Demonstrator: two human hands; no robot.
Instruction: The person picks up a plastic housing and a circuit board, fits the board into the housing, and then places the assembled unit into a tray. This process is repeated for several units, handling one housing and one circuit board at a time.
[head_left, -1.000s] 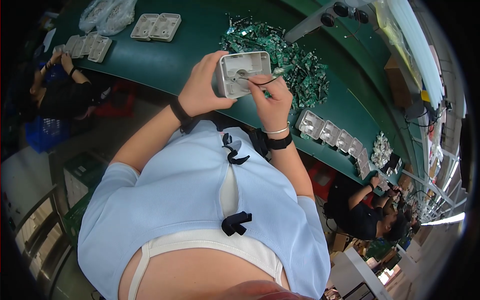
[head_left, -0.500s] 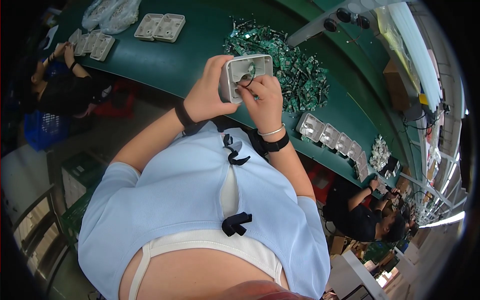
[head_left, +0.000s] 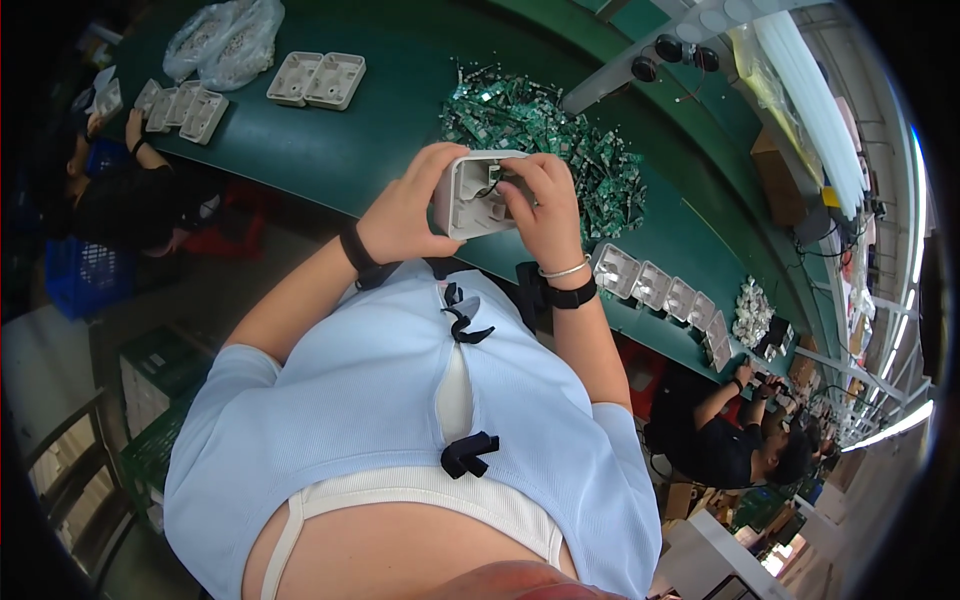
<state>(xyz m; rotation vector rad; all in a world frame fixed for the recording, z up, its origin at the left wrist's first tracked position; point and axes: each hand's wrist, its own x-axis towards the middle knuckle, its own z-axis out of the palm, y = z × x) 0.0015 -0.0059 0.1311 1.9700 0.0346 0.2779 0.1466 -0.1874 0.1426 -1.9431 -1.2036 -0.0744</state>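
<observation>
A white plastic housing [head_left: 462,212], open side facing me, is held up above the near edge of the table. My left hand [head_left: 408,205] grips its left side, fingers at the top and thumb below. My right hand [head_left: 546,205] reaches over its right side, with thumb and forefinger inside. A thin dark wire [head_left: 488,190] runs within the housing up to these fingertips, which seem to pinch it. A small green part shows beside the wire; the fingers partly hide it.
A heap of green circuit boards [head_left: 560,135] lies beyond my hands on the green table [head_left: 350,140]. White housings [head_left: 652,284] stand in a row at right. Two more housings [head_left: 335,80] and clear bags [head_left: 225,45] lie far left. Co-workers sit at both sides.
The housing has come down a little and turned. My right hand has shifted from its middle to its upper right part. The co-worker at left has moved a housing further left.
</observation>
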